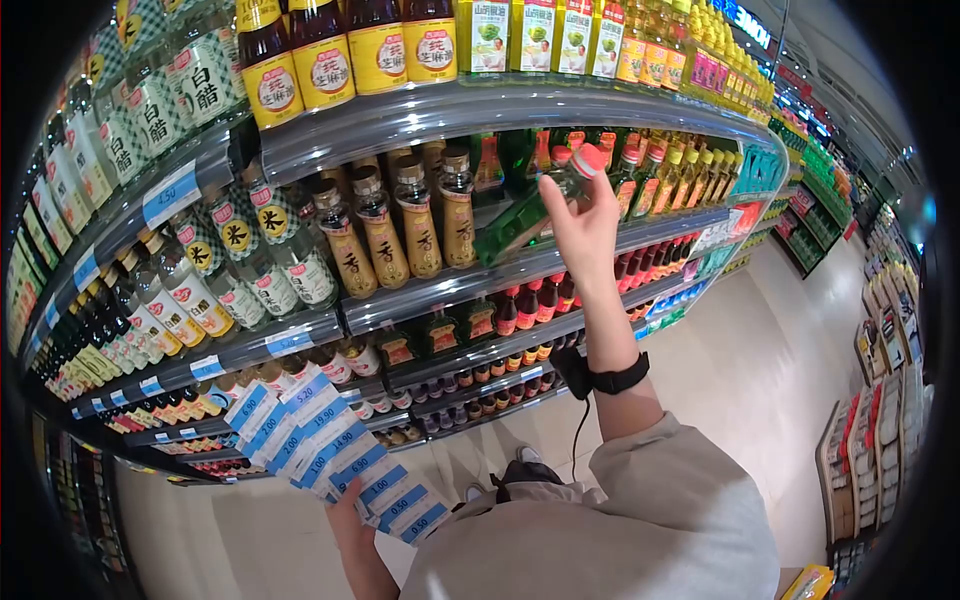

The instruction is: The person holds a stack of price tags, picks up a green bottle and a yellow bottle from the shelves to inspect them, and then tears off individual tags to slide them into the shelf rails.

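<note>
My right hand (583, 215) is closed round the neck of a green bottle (525, 228) with a red cap, tilted in front of the second shelf. Beside it on that shelf stand gold-labelled bottles (412, 215), and behind are more green bottles with red caps. Low on the left, my left hand (350, 510) grips the lower edge of a fanned stack of blue and white price labels (335, 450), printed with numbers such as 14.90 and 6.90.
Curved shelves (380, 112) carry rows of bottles, with yellow-labelled ones (375, 50) on top and white-labelled ones (155, 115) at left. A pale floor (750, 360) lies at right, with another stocked shelf (860, 460) beyond. A black band (620, 376) with a cable is on my right wrist.
</note>
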Motion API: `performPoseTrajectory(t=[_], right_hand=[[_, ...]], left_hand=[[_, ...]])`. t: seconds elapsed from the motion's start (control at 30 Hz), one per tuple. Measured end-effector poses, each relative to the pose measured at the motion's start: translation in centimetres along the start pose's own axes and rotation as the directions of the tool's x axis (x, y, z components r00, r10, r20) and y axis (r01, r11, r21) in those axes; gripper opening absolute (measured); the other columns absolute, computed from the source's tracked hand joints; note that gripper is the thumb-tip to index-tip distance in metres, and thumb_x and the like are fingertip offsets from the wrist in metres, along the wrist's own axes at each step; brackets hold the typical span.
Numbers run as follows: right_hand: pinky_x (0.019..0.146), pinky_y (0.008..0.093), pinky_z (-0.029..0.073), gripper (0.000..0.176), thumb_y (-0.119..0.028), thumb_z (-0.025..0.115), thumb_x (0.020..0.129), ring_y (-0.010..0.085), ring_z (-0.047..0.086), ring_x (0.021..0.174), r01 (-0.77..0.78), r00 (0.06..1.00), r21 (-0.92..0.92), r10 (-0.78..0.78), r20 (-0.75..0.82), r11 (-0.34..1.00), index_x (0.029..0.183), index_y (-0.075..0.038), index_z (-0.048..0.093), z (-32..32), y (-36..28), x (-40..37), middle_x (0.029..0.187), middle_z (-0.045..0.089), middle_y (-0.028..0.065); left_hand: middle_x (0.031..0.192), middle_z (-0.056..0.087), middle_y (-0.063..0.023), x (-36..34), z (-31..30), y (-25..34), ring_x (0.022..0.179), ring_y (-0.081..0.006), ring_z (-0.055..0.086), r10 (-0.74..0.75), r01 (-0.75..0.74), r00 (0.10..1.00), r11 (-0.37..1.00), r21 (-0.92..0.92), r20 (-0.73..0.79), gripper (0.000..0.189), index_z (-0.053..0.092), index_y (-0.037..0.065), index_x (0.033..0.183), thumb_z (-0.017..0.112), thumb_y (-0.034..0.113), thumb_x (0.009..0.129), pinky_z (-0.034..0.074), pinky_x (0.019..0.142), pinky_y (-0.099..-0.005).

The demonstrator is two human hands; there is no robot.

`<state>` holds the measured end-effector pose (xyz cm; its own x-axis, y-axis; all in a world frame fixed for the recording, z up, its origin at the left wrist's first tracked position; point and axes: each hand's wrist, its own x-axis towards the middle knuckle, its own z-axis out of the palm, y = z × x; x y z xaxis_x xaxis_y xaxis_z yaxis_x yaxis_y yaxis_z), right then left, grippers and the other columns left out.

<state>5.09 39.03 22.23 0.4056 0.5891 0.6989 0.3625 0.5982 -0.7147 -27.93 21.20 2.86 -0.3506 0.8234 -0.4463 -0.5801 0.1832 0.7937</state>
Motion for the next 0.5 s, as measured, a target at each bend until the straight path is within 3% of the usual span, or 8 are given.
performPoseTrajectory(t=[0.03,0.1,0.13,0.2,0.3,0.37,0.43,0.5], right_hand=[[0.052,0.0183,0.040,0.031,-0.011,0.065,0.075,0.0050,0.050,0.057,0.104,0.995,-0.197,-0.104,0.012,0.975,0.099,0.000,0.051,0.6,1.6,0.8,0.074,0.058,0.0016],[0.057,0.0322,0.044,0.036,-0.022,0.069,0.068,0.0258,0.057,0.061,0.187,0.981,-0.359,-0.191,0.024,0.915,0.089,0.001,0.051,1.3,2.8,1.3,0.074,0.058,0.0146],[0.057,0.0322,0.044,0.036,-0.022,0.069,0.068,0.0258,0.057,0.061,0.189,0.981,-0.354,-0.192,0.027,0.916,0.089,0.001,0.051,1.6,3.2,1.4,0.074,0.058,0.0146],[0.064,0.0404,0.044,0.036,-0.023,0.069,0.068,0.0373,0.056,0.073,0.184,0.982,-0.418,-0.188,0.031,0.889,0.087,0.002,0.050,2.0,4.5,1.8,0.077,0.058,0.0193],[0.057,0.0349,0.045,0.038,-0.026,0.069,0.070,0.0309,0.058,0.061,0.286,0.949,-0.510,-0.314,0.032,0.811,0.087,0.002,0.051,3.0,7.2,2.4,0.068,0.058,0.0157],[0.057,0.0377,0.045,0.042,-0.029,0.070,0.069,0.0345,0.057,0.063,0.229,0.967,-0.585,-0.253,0.042,0.778,0.084,0.003,0.048,3.6,8.5,2.4,0.068,0.057,0.0190],[0.063,0.0434,0.046,0.050,-0.033,0.069,0.069,0.0405,0.055,0.073,0.160,0.987,-0.618,-0.120,0.105,0.770,0.089,0.006,0.045,4.1,8.9,2.4,0.079,0.056,0.0254],[0.064,0.0435,0.047,0.052,-0.035,0.067,0.070,0.0411,0.056,0.073,0.192,0.981,-0.594,-0.128,0.148,0.781,0.091,0.007,0.045,4.1,9.8,2.6,0.081,0.056,0.0263]], left_hand=[[0.096,0.057,-0.0152,-0.1,0.1,0.6,0.082,-0.0277,0.059,-0.014,0.013,1.000,1.000,-0.025,-0.023,0.036,0.046,-0.002,0.108,0.057,-0.002,0.074,0.052,0.067,-0.0391],[0.096,0.057,-0.0154,0.0,0.0,1.6,0.081,-0.0280,0.060,-0.025,0.023,0.999,0.998,-0.053,-0.048,0.036,0.047,-0.001,0.107,0.058,-0.001,0.074,0.053,0.067,-0.0393],[0.095,0.057,-0.0152,0.1,-0.3,2.1,0.081,-0.0283,0.060,0.001,-0.003,0.996,1.000,-0.021,-0.086,0.036,0.047,-0.001,0.107,0.058,-0.001,0.073,0.053,0.067,-0.0398],[0.094,0.057,-0.0138,-0.4,0.3,3.5,0.081,-0.0277,0.059,0.032,-0.027,0.987,0.999,0.032,-0.155,0.037,0.048,-0.001,0.106,0.059,-0.001,0.071,0.052,0.067,-0.0394],[0.093,0.059,-0.0132,0.6,-1.4,3.3,0.080,-0.0267,0.060,0.130,-0.122,0.981,0.991,0.063,-0.145,0.033,0.052,-0.001,0.102,0.060,0.002,0.071,0.050,0.068,-0.0394],[0.093,0.059,-0.0130,0.7,-1.6,3.3,0.080,-0.0262,0.060,0.171,-0.164,0.976,0.985,0.056,-0.133,0.032,0.052,-0.001,0.102,0.059,0.001,0.071,0.050,0.068,-0.0381],[0.093,0.059,-0.0129,0.6,-1.5,3.8,0.080,-0.0257,0.060,0.211,-0.207,0.970,0.977,0.047,-0.122,0.031,0.053,-0.001,0.102,0.059,0.001,0.071,0.050,0.068,-0.0369],[0.096,0.058,-0.0124,0.2,-1.1,5.0,0.082,-0.0245,0.059,0.163,-0.162,0.984,0.986,0.028,-0.077,0.037,0.049,-0.001,0.108,0.058,0.000,0.072,0.050,0.067,-0.0349]])
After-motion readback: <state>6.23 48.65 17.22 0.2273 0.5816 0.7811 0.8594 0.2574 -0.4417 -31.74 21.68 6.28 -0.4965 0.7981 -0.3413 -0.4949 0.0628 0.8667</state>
